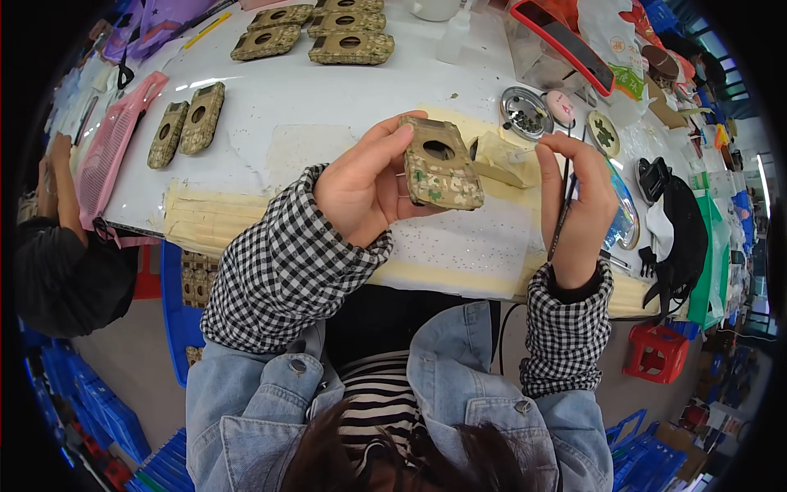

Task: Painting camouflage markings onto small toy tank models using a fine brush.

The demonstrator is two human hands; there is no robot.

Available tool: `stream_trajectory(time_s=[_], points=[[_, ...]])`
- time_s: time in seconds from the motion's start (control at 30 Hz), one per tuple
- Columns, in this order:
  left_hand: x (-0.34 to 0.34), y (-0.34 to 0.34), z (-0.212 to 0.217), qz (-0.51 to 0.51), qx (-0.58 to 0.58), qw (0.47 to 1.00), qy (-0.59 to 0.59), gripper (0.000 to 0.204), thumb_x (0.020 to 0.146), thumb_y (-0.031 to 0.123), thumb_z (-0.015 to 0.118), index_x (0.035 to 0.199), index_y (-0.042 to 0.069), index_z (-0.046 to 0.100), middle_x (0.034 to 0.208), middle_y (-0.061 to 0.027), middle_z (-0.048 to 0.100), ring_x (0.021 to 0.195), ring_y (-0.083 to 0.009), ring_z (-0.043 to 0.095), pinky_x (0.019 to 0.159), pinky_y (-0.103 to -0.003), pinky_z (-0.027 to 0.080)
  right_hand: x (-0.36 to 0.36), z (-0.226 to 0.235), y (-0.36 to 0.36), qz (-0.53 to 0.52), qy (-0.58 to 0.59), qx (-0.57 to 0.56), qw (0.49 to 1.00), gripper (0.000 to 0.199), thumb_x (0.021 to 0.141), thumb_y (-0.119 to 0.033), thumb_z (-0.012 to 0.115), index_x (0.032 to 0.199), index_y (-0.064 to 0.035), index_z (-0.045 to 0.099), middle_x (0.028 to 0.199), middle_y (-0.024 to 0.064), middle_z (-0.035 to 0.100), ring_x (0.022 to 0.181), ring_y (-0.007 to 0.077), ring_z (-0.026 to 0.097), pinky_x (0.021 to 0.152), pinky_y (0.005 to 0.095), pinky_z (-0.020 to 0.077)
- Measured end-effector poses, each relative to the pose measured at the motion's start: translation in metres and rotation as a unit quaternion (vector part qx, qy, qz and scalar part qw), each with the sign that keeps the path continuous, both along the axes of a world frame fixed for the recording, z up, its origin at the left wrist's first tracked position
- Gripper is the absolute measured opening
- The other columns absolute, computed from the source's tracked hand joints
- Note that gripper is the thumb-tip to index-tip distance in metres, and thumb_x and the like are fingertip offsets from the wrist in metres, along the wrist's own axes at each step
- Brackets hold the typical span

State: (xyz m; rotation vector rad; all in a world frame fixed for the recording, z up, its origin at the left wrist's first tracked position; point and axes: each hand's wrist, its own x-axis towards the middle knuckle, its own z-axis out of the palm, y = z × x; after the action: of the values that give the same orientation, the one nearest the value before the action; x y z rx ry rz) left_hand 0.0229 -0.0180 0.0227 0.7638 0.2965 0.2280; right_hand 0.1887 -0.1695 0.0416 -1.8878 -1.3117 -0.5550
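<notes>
My left hand (361, 184) grips a camouflage-patterned toy tank hull (443, 168) by its edges, tilted up above the table. An oval hole opens in its top, and blotches of green and tan cover it. To its right, my right hand (584, 193) is closed around a thin dark stick-like tool (566, 197). Its fingertips pinch a small pale, clear-looking tip beside the hull; I cannot make out what it is. Under the hands lies a white sheet (467, 246) dotted with tiny specks. A crumpled piece of yellowish tape (500, 160) sits between hull and right hand.
Several more camouflage hulls (352, 47) rest at the far side, with two others (202, 117) at left. A round dish (526, 113) holds small dark bits. A red-edged phone (566, 45) leans on a clear box. Another person's arm (61, 184) is at far left.
</notes>
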Motion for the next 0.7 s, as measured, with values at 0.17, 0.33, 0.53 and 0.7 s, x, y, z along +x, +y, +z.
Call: stream_trajectory(time_s=[0.17, 0.33, 0.53, 0.7], points=[[-0.001, 0.003, -0.004, 0.006, 0.001, 1.000, -0.010, 0.041, 0.099, 0.031, 0.028, 0.133, 0.009, 0.031, 0.127, -0.0255, 0.047, 0.112, -0.0359, 0.054, 0.093, -0.041, 0.049, -0.004, 0.002, -0.013, 0.027, 0.069, -0.035, 0.997, 0.023, 0.084, -0.013, 0.062, 0.103, 0.0008, 0.058, 0.093, 0.0159, 0.062, 0.087, 0.0270, 0.061, 0.076, 0.0324, 0.0462], [-0.002, 0.002, -0.003, 0.008, 0.007, 1.000, -0.015, 0.042, 0.099, 0.031, 0.027, 0.135, 0.008, 0.031, 0.128, -0.0259, 0.046, 0.112, -0.0361, 0.053, 0.093, -0.041, 0.049, -0.019, -0.004, -0.051, 0.090, 0.196, -0.027, 0.976, 0.040, 0.087, -0.017, 0.060, 0.118, 0.0042, 0.045, 0.098, 0.0169, 0.062, 0.093, 0.0225, 0.061, 0.084, 0.0309, 0.0432], [0.000, 0.003, -0.007, 0.011, 0.021, 0.999, -0.023, 0.044, 0.099, 0.031, 0.024, 0.136, 0.007, 0.031, 0.130, -0.0263, 0.043, 0.113, -0.0365, 0.053, 0.090, -0.039, 0.051, -0.039, -0.018, -0.066, 0.129, 0.394, -0.061, 0.908, 0.022, 0.079, -0.003, 0.067, 0.099, 0.0033, 0.061, 0.092, 0.0121, 0.064, 0.091, 0.0198, 0.061, 0.082, 0.0292, 0.0444], [-0.001, 0.005, -0.007, 0.012, 0.023, 0.999, -0.032, 0.044, 0.099, 0.031, 0.023, 0.136, 0.007, 0.030, 0.131, -0.0265, 0.043, 0.113, -0.0365, 0.052, 0.088, -0.037, 0.053, -0.037, -0.033, -0.060, 0.137, 0.436, -0.015, 0.889, 0.012, 0.085, -0.007, 0.062, 0.092, 0.0032, 0.062, 0.088, 0.0097, 0.063, 0.082, 0.0154, 0.057, 0.076, 0.0259, 0.0440]])
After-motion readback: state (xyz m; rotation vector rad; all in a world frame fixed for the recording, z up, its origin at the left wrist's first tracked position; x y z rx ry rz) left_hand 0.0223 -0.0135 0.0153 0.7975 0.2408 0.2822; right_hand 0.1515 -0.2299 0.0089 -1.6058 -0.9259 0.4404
